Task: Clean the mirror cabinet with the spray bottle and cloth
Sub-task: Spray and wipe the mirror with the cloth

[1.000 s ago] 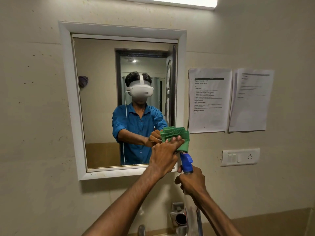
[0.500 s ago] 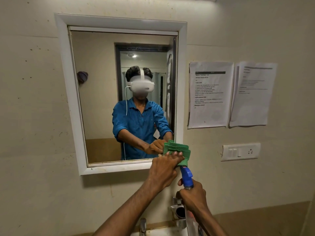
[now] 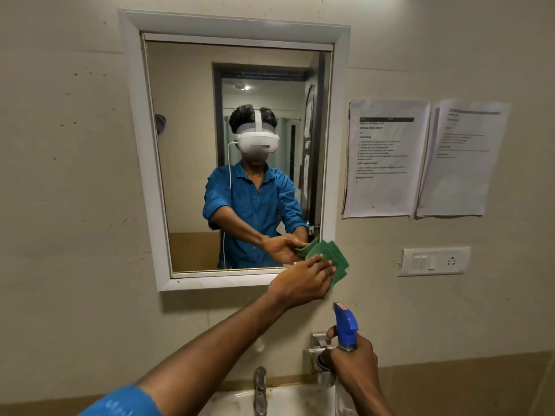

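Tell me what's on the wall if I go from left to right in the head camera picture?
Mirror cabinet → green cloth pressed by the left hand at its lower right corner → first paper sheet → second paper sheet. The switch plate sits below the sheets.

Cloth (image 3: 336, 259) — green; spray bottle (image 3: 345, 325) — blue head

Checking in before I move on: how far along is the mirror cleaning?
Done: can't tell; no spray or streaks show on the mirror glass. In hand: left hand presses the green cloth at the frame's lower right corner; right hand grips the spray bottle. Left: wiping the rest.
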Demonstrator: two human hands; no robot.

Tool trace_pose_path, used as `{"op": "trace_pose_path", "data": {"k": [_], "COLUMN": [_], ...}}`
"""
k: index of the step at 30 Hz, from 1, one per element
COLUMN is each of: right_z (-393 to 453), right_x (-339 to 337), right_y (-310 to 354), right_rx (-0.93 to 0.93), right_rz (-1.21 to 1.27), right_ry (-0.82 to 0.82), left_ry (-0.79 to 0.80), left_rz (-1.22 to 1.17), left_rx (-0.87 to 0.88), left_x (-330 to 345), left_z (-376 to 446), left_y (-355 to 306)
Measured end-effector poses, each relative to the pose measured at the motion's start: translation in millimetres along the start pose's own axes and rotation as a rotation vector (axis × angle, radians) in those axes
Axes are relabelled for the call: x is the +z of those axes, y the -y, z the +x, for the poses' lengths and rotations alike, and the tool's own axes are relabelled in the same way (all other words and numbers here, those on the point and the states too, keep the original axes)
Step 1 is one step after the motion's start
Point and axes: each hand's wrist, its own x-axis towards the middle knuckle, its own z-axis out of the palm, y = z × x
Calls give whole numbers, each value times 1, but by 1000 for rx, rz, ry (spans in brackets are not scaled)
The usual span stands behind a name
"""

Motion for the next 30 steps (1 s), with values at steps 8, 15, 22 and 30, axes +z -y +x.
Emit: {"op": "trace_pose_path", "data": {"k": [8,15,22,30], "right_z": [-17,-9,-7,-2], "right_x": [11,32,76,141], "right_y": [-15,0,47,95], "right_rx": [96,-121,-287,-214], "right_rz": [254,28,8,10], "right_ry": [-259,-28,119,373], "left_ry": [-230,-357,-516,-566], "left_rz": [-26,-919,-1024,-1139], "left_rx": [167,-1014,-1956,-2137], "left_x": [10,-32,-33,4], "left_z": [-38,-122,-199,-172], "left_y": [-46,-35,-8,6]}}
